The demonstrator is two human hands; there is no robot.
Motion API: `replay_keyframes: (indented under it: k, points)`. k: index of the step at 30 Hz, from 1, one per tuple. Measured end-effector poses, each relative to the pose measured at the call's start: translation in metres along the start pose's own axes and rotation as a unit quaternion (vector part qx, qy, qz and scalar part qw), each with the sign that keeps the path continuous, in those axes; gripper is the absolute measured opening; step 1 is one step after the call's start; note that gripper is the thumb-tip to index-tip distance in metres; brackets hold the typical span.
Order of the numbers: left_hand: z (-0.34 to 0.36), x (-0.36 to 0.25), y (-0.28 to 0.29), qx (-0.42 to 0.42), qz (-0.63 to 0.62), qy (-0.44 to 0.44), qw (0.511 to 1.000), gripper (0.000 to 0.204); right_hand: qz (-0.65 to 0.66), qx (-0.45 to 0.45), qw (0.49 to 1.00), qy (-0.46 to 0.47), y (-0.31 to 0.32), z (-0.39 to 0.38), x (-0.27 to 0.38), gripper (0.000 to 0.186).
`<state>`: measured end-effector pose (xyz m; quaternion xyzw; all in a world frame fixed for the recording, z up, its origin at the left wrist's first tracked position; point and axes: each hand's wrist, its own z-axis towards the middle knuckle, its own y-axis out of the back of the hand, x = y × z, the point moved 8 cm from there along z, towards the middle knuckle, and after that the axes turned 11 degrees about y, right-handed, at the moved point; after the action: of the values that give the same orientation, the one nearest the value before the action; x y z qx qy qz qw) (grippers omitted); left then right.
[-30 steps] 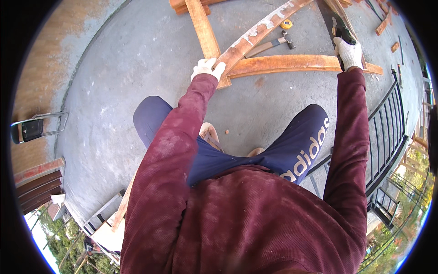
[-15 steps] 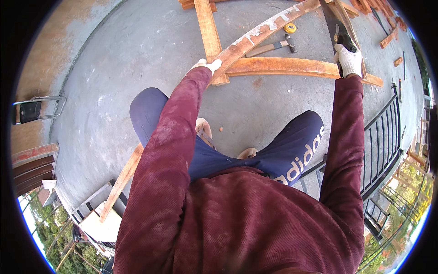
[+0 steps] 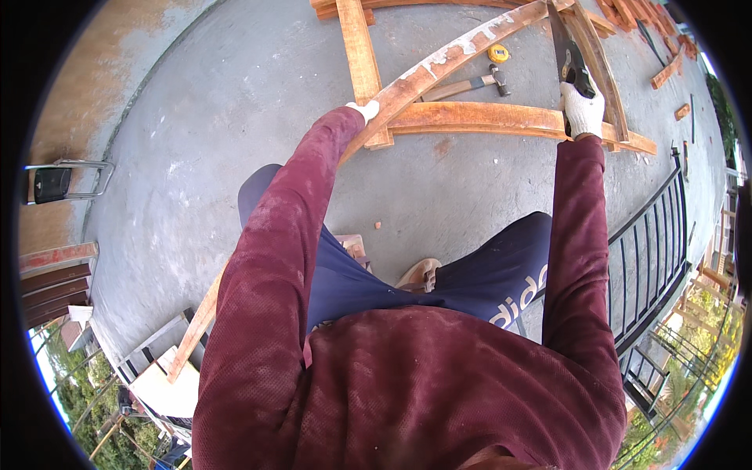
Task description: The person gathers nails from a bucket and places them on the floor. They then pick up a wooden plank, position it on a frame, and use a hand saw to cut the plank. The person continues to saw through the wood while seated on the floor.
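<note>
My left hand, in a white glove, grips the near part of a long wooden plank with white paint patches; some of its fingers are hidden. My right hand, also gloved, is closed round the black handle of a handsaw. The saw's blade points away from me, its tip close to the plank's far end. Under the painted plank runs a crosswise plank. Another upright plank meets it beside my left hand, and a further plank stands just right of the saw.
Between the planks, a hammer and a yellow tape measure lie on the concrete floor. Wood offcuts are scattered at the far right. A black metal railing rests at the right. A chair stands at the left.
My right hand and the saw have shifted a little left. My left hand stays on the painted plank, its arm slightly moved. My legs and feet have changed position.
</note>
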<state>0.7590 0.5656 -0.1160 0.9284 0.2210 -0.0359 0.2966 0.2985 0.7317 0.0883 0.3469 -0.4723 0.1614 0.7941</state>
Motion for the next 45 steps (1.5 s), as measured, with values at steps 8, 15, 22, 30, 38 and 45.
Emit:
replay_keyframes:
  k: [8,15,22,30,38,45]
  points:
    - [0.0,0.002,0.009,-0.042,0.017,-0.029,0.999,0.084,0.003,-0.058,0.998,0.038,0.001,-0.013,0.017,0.056]
    - [-0.004,0.01,0.015,-0.076,0.021,-0.028,0.996,0.088,0.091,-0.064,0.99,0.087,-0.004,-0.133,0.112,0.063]
    - [-0.011,0.008,0.019,-0.079,0.01,-0.037,0.996,0.089,0.063,0.081,0.993,0.051,-0.083,-0.297,0.16,0.067]
    - [-0.012,0.011,0.019,-0.136,0.006,-0.034,0.99,0.092,0.08,0.231,0.969,0.013,-0.116,-0.362,0.171,0.066]
    - [-0.041,0.004,0.025,-0.148,0.013,-0.032,0.988,0.097,0.064,0.2,0.976,0.056,-0.116,-0.366,0.183,0.065]
    - [-0.051,0.003,0.029,-0.166,0.029,-0.023,0.985,0.098,0.038,0.181,0.979,0.08,-0.113,-0.367,0.187,0.063]
